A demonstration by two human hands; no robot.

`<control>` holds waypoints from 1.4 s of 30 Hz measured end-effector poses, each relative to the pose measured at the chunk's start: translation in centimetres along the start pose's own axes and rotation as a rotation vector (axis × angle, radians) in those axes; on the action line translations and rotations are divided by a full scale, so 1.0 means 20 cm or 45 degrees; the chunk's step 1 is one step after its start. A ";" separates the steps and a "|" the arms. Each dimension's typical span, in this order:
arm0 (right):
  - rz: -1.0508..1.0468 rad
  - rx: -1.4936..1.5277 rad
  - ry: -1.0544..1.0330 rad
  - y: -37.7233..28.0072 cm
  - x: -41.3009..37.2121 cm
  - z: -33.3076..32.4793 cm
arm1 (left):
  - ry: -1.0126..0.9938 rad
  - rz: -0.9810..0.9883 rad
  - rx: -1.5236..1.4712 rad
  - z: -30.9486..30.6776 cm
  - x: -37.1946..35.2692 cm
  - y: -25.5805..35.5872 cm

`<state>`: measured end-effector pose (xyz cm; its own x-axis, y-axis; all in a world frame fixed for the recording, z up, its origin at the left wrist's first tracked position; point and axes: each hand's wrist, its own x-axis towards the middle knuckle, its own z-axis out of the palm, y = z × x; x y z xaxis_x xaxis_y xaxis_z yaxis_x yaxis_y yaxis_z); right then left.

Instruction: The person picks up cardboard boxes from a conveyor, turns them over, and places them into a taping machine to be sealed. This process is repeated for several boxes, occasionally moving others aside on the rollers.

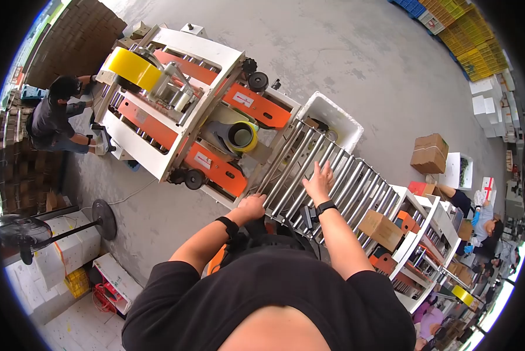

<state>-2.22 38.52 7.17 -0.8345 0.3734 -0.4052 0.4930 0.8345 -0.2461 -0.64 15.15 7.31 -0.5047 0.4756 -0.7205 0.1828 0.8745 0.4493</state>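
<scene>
My left hand (251, 207) is at the near edge of the roller conveyor (332, 169), by its left end. Its fingers are curled in, and anything inside them is hidden. Above the metal rollers, my right hand (319, 182) has its fingers stretched out and holds nothing. Left of the rollers stands a carton-sealing machine (183, 102) with orange side plates and a large yellow tape roll (135, 69) on top. A second tape roll (241, 137) sits low between the plates. Further down the rollers, to the right, rests a brown carton (380, 229).
Behind the conveyor is a white foam box (339, 120). A second sealing machine (423, 245) stands at the right end. A person (64, 117) crouches at far left near stacked cardboard. A black fan (26, 234) stands at lower left; another carton (429, 153) is on the floor.
</scene>
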 end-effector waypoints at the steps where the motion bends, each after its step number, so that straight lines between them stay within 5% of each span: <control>1: 0.068 -0.078 0.089 0.19 -0.02 -0.03 | -0.097 -0.017 -0.064 0.01 0.00 0.02; 5: 0.373 -0.303 0.331 0.84 -0.32 -0.28 | -0.269 0.068 0.081 0.05 0.06 0.10; 8: 0.593 -0.295 0.017 1.23 -0.55 -0.34 | -0.103 0.086 0.072 0.05 0.10 0.13; 11: 0.567 -0.377 -0.242 1.41 -0.69 -0.37 | -0.039 0.099 0.025 0.07 0.12 0.15; 15: 0.507 -0.468 -0.110 1.47 -0.62 -0.35 | -0.105 0.091 0.081 0.12 0.11 0.18; 20: 0.465 -0.606 -0.098 1.42 -0.44 -0.33 | -0.166 0.057 0.128 0.13 0.05 0.18; 27: 0.410 -0.332 0.005 1.16 -0.39 -0.38 | -0.037 0.015 0.063 0.15 0.05 0.10; 33: -0.205 -0.298 0.000 0.73 -0.35 -0.24 | 0.032 0.007 -0.013 0.17 0.09 0.14; 38: -0.891 -0.310 -0.478 0.34 -0.28 -0.10 | 0.078 -0.040 -0.139 0.14 0.06 0.22; 41: -0.922 -0.396 -0.699 0.17 -0.22 0.01 | 0.108 -0.107 -0.192 0.11 0.03 0.22; 42: -0.935 -0.382 -0.431 0.14 -0.22 -0.01 | 0.139 -0.125 -0.182 0.09 0.00 0.24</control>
<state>2.86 39.21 8.41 -0.7746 -0.4034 -0.4871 -0.2683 0.9070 -0.3246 1.78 19.59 8.55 -0.6039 0.3691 -0.7064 0.0108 0.8900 0.4558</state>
